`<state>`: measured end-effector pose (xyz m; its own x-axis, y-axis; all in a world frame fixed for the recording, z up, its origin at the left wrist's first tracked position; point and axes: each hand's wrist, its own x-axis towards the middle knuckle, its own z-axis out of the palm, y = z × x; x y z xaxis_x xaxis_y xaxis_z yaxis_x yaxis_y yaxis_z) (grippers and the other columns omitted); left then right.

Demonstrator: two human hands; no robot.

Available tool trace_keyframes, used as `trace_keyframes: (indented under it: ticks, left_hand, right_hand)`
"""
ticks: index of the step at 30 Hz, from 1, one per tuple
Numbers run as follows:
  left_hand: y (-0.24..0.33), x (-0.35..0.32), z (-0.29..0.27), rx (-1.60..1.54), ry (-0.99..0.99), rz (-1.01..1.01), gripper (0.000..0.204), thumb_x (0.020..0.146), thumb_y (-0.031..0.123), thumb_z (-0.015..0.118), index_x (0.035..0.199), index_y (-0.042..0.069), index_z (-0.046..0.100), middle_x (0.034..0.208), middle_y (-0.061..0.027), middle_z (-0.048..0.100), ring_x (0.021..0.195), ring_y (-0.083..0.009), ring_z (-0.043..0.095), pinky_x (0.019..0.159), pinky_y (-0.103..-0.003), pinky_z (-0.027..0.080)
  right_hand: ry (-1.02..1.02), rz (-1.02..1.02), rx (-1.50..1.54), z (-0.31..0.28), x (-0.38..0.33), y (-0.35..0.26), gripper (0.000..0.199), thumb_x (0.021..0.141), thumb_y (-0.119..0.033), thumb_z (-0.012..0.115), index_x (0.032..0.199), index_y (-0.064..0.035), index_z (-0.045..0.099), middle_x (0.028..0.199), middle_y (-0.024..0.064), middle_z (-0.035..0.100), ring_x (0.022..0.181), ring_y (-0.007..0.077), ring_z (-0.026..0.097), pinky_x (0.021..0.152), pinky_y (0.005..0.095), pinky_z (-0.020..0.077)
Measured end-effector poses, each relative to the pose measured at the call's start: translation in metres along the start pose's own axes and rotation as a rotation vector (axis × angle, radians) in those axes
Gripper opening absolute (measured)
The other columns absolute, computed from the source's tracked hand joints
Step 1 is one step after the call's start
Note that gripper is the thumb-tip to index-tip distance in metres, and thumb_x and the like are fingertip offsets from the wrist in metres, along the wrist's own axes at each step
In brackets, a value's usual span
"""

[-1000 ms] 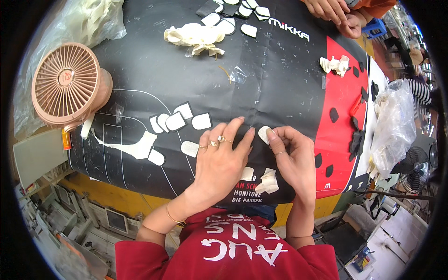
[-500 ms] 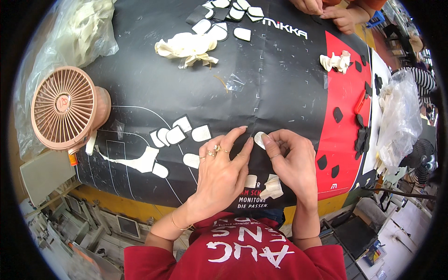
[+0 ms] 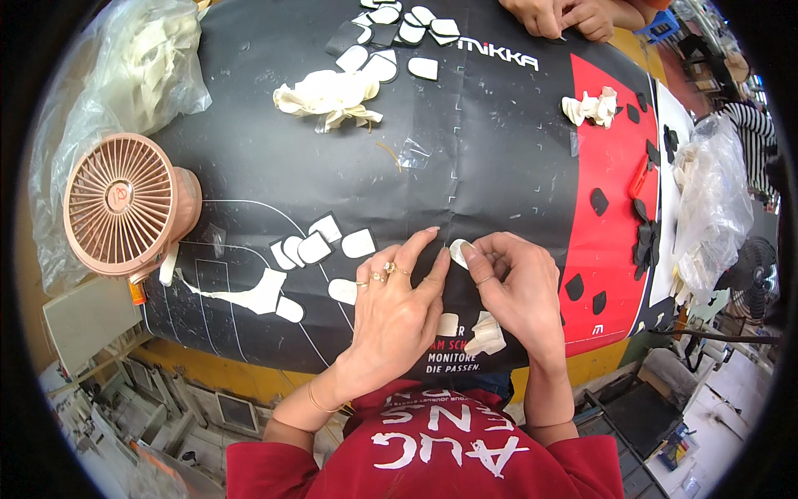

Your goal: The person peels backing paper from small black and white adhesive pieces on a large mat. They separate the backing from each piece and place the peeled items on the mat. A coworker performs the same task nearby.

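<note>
Between thumb and fingers, my right hand (image 3: 517, 279) pinches a small white rounded piece (image 3: 458, 252) against the black mat (image 3: 349, 183). Rings show on my left hand (image 3: 397, 303), which rests on the mat with its fingers stretched out; one fingertip comes close to the white piece's left edge. Left of that hand lie several white round-ended pieces with black borders (image 3: 314, 247), some overlapping. A plain white piece (image 3: 342, 290) sits right beside its knuckles. Two cream scraps, one a small square (image 3: 447, 324) and one crumpled (image 3: 485, 333), lie between my wrists.
A pink fan (image 3: 120, 204) stands at the left, beside a plastic bag of cream scraps (image 3: 154, 71). More white pieces (image 3: 422, 68) and a cream bundle (image 3: 328, 98) lie farther off. Black pieces (image 3: 599, 200) dot the red area at right. Another person's hands (image 3: 565, 17) work at the far edge.
The view has shifted slightly. The white piece appears turned a little and more covered by my right fingers. My left hand stays in place; the other person's fingers have moved.
</note>
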<state>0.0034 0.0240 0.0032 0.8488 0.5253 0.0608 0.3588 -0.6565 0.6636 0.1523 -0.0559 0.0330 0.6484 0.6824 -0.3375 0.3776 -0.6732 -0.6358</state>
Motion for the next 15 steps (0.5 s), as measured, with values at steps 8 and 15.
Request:
trace_keyframes:
  ticks: [8, 15]
  left_hand:
    - [-0.0014, -0.0012, 0.0020, -0.012, -0.005, -0.002, 0.049, 0.078, 0.000, 0.068, 0.127, 0.004, 0.065, 0.139, -0.0124, 0.051, 0.107, -0.0302, 0.053, 0.094, -0.042, 0.039]
    - [0.0023, -0.0012, 0.0062, 0.220, -0.032, 0.051, 0.060, 0.072, 0.002, 0.066, 0.131, 0.009, 0.063, 0.145, -0.0128, 0.047, 0.111, -0.0296, 0.052, 0.090, -0.042, 0.041]
  right_hand:
    - [0.025, -0.029, -0.031, 0.0018, -0.0010, 0.0012, 0.022, 0.090, -0.021, 0.073, 0.084, -0.0002, 0.071, 0.059, 0.0046, 0.059, 0.049, 0.0119, 0.051, 0.051, 0.0300, 0.0404]
    - [0.036, -0.026, -0.039, 0.0023, -0.0035, 0.0019, 0.021, 0.089, -0.020, 0.074, 0.083, 0.0007, 0.071, 0.060, 0.0062, 0.060, 0.050, 0.0130, 0.053, 0.051, 0.0303, 0.0415]
